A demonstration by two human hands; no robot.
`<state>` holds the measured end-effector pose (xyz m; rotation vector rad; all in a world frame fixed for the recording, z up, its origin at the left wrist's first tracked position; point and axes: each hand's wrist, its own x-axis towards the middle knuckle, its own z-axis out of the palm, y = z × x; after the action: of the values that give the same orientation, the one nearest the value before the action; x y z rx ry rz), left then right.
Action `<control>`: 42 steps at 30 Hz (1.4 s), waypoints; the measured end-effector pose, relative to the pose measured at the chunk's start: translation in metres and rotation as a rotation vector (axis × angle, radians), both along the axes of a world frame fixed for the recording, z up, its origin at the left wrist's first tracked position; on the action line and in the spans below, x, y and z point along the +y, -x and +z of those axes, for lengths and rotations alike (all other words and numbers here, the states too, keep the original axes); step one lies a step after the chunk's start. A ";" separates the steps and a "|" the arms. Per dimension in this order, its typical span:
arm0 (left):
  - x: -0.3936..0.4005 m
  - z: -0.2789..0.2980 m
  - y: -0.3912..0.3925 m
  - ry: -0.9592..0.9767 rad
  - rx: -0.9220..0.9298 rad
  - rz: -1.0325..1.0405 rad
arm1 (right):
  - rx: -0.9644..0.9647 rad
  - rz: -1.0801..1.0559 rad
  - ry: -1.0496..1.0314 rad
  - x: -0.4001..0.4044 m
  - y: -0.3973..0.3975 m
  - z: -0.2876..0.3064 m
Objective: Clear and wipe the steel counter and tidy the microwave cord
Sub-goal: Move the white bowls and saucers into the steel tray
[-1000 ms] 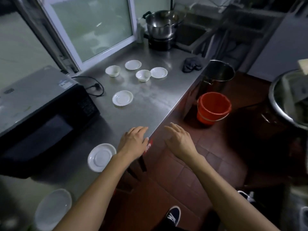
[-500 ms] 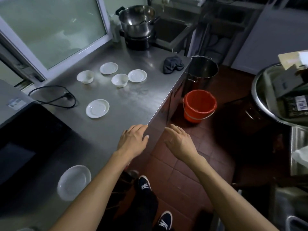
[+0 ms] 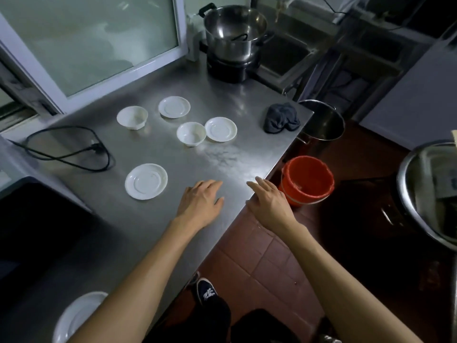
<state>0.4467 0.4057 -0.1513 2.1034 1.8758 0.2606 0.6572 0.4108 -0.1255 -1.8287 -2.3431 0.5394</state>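
Head view, hands: the left hand (image 3: 200,204) hovers low over the near part of the steel counter (image 3: 230,154), fingers straight and relaxed, holding nothing; whether it touches the steel I cannot tell. The right hand (image 3: 269,204) is just past the counter's front edge, fingers loosely extended, also empty. The two hands are near each other but apart.

Head view, dishes: nearest the left hand lies a white saucer (image 3: 146,181). Further back sit a small white bowl (image 3: 191,133) just beside a second saucer (image 3: 220,129), a third saucer (image 3: 174,106) and another bowl (image 3: 132,117). One more white plate (image 3: 74,315) shows at the near left, partly hidden by the left forearm.

Head view, cord: the black microwave cord (image 3: 74,154) lies in a loose loop on the counter, plug end inside the loop, beside the dark microwave (image 3: 37,219) at the left.

Head view, cloth: a crumpled grey rag (image 3: 280,118) rests near the counter's far right corner, well apart from both hands.

Head view, surroundings: a steel pot (image 3: 235,33) stands on a black burner at the back; an orange bucket (image 3: 306,180) and a tall steel stockpot (image 3: 324,122) sit on the tiled floor below the counter edge.

Stage, as I judge it: nothing cleared yet, wiping not begun.

Risks: the counter looks smeared and possibly slick, so a saucer swept sideways could slide off the right edge towards the bucket. Stacking bowls on saucers hastily could chip them. Wiping around the loose cord might snag it and tug the microwave.
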 end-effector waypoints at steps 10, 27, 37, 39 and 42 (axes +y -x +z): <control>0.049 0.006 0.069 -0.003 -0.020 0.203 | -0.003 0.208 0.041 0.103 0.071 -0.010; 0.161 -0.025 0.110 0.166 -0.001 0.584 | -0.090 0.630 0.052 0.301 0.175 -0.087; 0.194 -0.031 0.137 0.185 -0.026 0.709 | -0.196 0.678 0.126 0.348 0.211 -0.108; 0.202 -0.034 0.146 0.180 -0.029 0.725 | -0.162 0.679 0.114 0.353 0.219 -0.107; 0.218 -0.037 0.163 0.169 -0.042 0.741 | -0.125 0.681 0.097 0.358 0.232 -0.110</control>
<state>0.2840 0.6241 -0.1878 1.2122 2.4742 0.2859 0.4251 0.7693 -0.2351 -1.0704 -3.0588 0.6209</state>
